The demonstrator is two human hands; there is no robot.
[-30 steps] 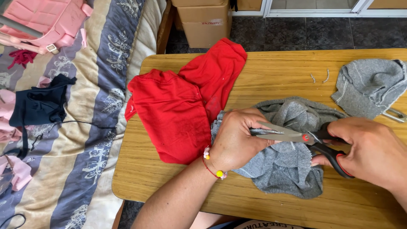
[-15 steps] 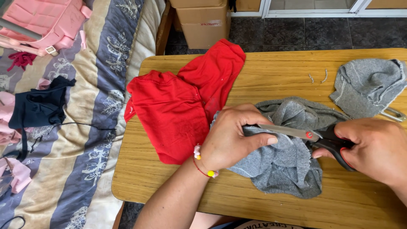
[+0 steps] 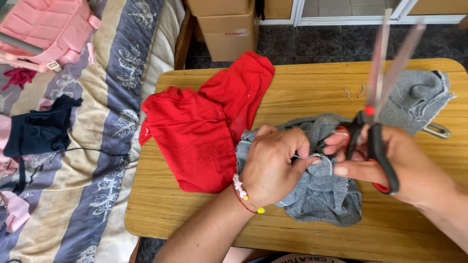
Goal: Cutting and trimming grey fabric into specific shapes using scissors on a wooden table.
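Scissors (image 3: 378, 122) with black and red handles stand upright in your right hand (image 3: 390, 165), fingers clamped through the loops and the blurred blades slightly parted above the grey garment (image 3: 321, 190). Your left hand (image 3: 270, 165) is closed on a fold of that garment, which lies bunched on the wooden table (image 3: 302, 87). A red garment (image 3: 204, 131) lies touching its left edge, and another grey piece (image 3: 414, 100) sits beyond it to the right.

Both forearms are bare, with no sleeves in view. The left hand (image 3: 270, 165) wears a thin red cord bracelet (image 3: 245, 197) at the wrist, strung with small white beads, an orange bead and a yellow bead. The right hand (image 3: 390, 163) wears no rings or bands, and its visible nails are short and unpainted.
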